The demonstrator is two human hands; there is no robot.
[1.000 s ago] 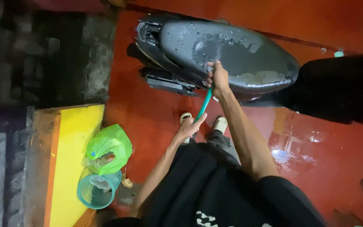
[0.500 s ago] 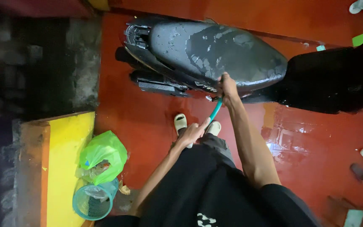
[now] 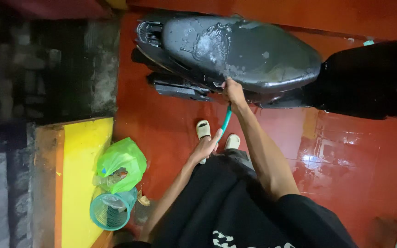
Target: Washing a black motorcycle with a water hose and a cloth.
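My right hand (image 3: 233, 93) is closed around the end of the green hose (image 3: 226, 120), right up against the edge of the black scooter seat (image 3: 249, 50), and water is spreading in a sheet over the seat's rear half. My left hand (image 3: 206, 148) sits lower down the same hose, fingers curled loosely round it near my waist, so the hose runs in a short slanting line between my two hands and then disappears behind my black shirt.

The hose looks soft and bendy, light in itself. I judge it will be slick where it is wet and will want to twist or kick with the water pressure, so a firm grip close to the mouth, where my right hand already is, seems the best place to steer it. The lower hand only needs to feed slack.

The seat looks smooth and water beads on it. The red tiled floor (image 3: 345, 151) is wet and shiny, likely slippery under my pale sandals (image 3: 203, 130). Off to my left a green plastic bag (image 3: 122, 160) rests on a teal mesh bin (image 3: 111, 211), beside a yellow ledge (image 3: 81, 183), well apart from the hose.
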